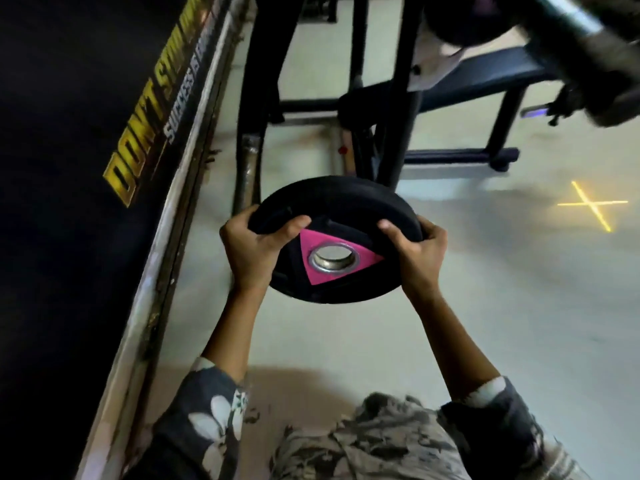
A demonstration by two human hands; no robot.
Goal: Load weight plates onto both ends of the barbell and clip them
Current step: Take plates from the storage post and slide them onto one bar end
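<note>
Dark, seemingly floral-printed short sleeves [211,420]

The weight plate [343,209] was black, with a bright pink triangle [313,268] around its silver metal ring [334,263]. The sleeves [207,420] were dark grey with white flowers. The wall [69,133] was black with yellow and white lettering [145,133]. The floor [485,306] was pale grey-green, marked with a yellow cross [590,204]. The bench frame [394,98] was black.

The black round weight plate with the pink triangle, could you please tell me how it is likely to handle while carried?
The black round weight plate with the pink triangle probably is heavy for its size: the left hand and right hand both grip its rim. It looks rigid. Being round, it could roll if set down on edge.
</note>
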